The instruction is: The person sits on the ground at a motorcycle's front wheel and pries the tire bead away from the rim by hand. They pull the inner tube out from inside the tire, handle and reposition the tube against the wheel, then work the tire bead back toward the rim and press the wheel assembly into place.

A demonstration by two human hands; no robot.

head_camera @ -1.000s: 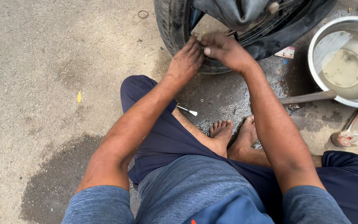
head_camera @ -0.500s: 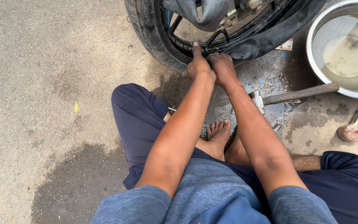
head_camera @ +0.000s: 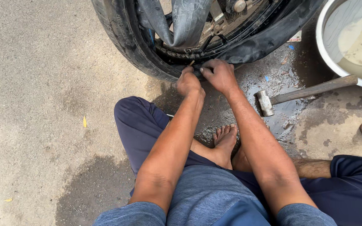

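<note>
Two hands, left hand (head_camera: 188,82) and right hand (head_camera: 218,75), pinch the black tyre (head_camera: 124,39) at its lower bead, near a hammer (head_camera: 298,93); the rubber looks stiff and heavy, best gripped at the rim edge

Tyre (head_camera: 122,39) blocks ahead; hammer (head_camera: 290,95), basin (head_camera: 327,50) right.

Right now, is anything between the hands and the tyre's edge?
Nothing visible. The left hand and right hand already rest on the tyre at its lower edge. The hammer lies off to the right.
</note>
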